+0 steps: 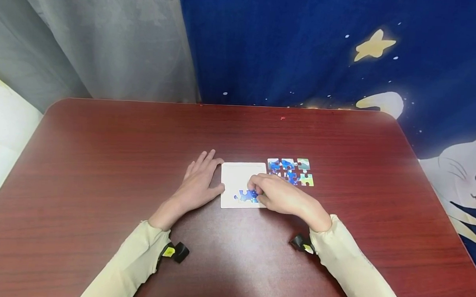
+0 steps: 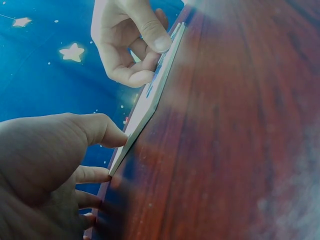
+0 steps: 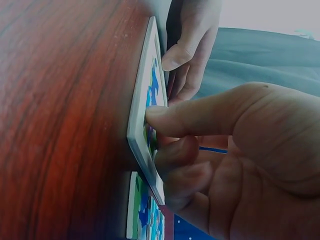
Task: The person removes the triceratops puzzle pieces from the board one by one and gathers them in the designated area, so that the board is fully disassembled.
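Observation:
A white puzzle tray (image 1: 234, 176) lies flat on the table, with joined blue jigsaw pieces (image 1: 245, 195) along its lower part. At the tray's left edge, my left hand (image 1: 196, 182) is spread, its thumb and forefinger touching the border. My right hand (image 1: 280, 195) is over the tray's lower right, fingers curled. Its thumb and forefinger pinch a puzzle piece (image 3: 151, 137) down at the tray's surface, mostly hidden by the fingers. In the left wrist view, the right hand's thumb (image 2: 161, 42) comes right down at the tray's edge.
Several loose jigsaw pieces (image 1: 288, 164) lie in two rows just right of the tray, partly behind the right hand. The reddish-brown table (image 1: 114, 161) extends around them. Behind it hang a grey curtain (image 1: 119, 41) and a blue starry one (image 1: 274, 48).

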